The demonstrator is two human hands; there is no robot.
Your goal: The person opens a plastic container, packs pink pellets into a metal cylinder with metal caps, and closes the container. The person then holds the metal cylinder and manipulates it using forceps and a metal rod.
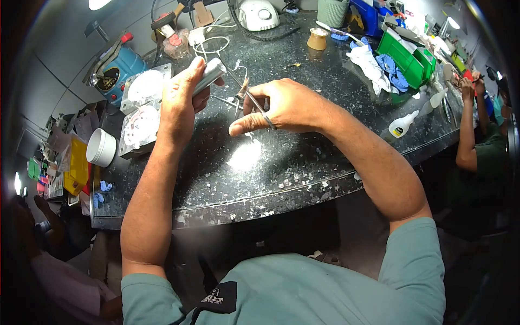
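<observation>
My left hand [181, 100] is wrapped round a silver metal cylinder [210, 76], which points up and to the right over the dark, speckled bench [303, 162]. To its right, my right hand [281, 105] has thumb and fingers in the handles of a thin metal scissor-like tool [260, 110]. The tool's other end reaches up and left, close to the cylinder; whether they touch is not clear. A small piece at the crossing of thin metal parts between the hands is too small to make out. Bright light falls on the bench below the tool.
Left stand an open two-part mould [142, 127], a white tub [101, 147] and a blue container [122, 70]. Behind are a white device [258, 14] and a tan pot [317, 39]. Right are green bins [403, 58], white cloth [369, 67], a small bottle [403, 124] and another person's arms [467, 122].
</observation>
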